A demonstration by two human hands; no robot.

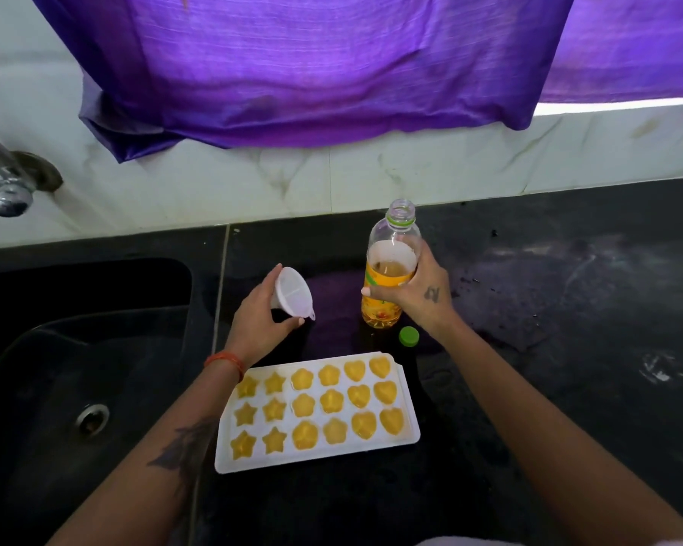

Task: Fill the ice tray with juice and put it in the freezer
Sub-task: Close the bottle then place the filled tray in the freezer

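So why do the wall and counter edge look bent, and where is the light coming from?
Head view: the wide-angle lens bows the counter edge. Daylight glows through the purple curtain, with a blown-out strip under it at right. The black counter shows dull reflections; the ice tray and juice bottle look fairly sharp.

Glossy white plastic ice tray (pixel 405 396); clear smooth plastic bottle (pixel 391 246); translucent plastic funnel (pixel 292 293); dark polished stone counter (pixel 549 309) (smudged matt in patches); shiny metal tap (pixel 5 183); sheeny purple cloth (pixel 292 72).

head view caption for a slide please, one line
Left hand holds a white funnel, right hand grips the open juice bottle behind the filled ice tray.
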